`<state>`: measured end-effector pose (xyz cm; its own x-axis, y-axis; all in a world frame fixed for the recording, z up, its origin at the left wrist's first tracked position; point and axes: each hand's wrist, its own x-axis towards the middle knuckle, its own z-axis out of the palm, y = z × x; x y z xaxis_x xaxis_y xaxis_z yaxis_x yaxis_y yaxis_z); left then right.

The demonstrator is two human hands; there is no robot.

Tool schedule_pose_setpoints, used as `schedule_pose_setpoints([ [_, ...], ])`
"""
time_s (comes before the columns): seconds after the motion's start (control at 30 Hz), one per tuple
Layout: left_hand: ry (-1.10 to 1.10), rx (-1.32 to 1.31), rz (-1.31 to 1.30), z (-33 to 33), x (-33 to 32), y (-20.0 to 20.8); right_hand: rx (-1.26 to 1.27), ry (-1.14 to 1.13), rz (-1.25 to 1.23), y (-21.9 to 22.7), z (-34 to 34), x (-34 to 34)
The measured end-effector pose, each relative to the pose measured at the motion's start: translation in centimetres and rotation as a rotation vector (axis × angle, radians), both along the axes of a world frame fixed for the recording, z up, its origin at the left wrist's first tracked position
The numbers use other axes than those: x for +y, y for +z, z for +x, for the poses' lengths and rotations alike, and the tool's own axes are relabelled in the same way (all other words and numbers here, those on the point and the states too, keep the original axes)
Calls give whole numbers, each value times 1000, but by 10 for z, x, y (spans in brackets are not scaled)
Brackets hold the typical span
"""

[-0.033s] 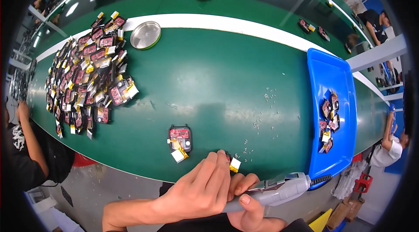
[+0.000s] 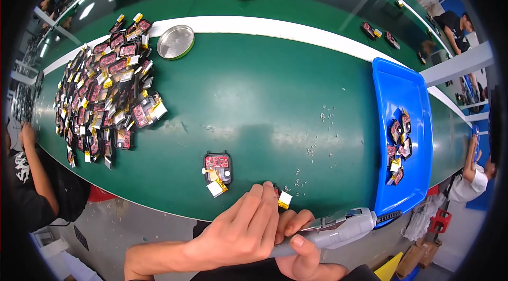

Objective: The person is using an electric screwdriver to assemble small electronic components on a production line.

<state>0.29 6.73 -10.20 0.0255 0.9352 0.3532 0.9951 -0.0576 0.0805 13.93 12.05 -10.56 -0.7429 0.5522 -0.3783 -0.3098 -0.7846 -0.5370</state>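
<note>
My right hand is wrapped round a grey electric screwdriver, whose black ribbed cord end points to the right. My left hand is bent over a small black-cased circuit module at the table's near edge, fingers closed against it. Most of that module and the tool's tip are hidden behind the fingers; its white and yellow battery sticks out on the right. Just left of it lies another open module with a red board, its battery hanging out toward me.
A large heap of similar modules covers the table's left. Behind it stands a round metal dish. Tiny silvery screws lie scattered right of centre. On the right, a blue tray holds several modules. Other people sit at both sides.
</note>
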Motion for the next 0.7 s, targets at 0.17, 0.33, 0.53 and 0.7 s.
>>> schedule_pose_setpoints([
  [0.17,21,-95,-69,-1,-1,2,79,83,-9,0,3,14],
  [0.33,-4,-174,-111,0,-5,8,282,-98,418,28,-3,64],
  [0.53,28,-109,-154,4,-5,12,296,-52,639,34,-23,97],
  [0.7,39,-91,-134,3,-4,9,243,-7,541,29,-30,100],
])
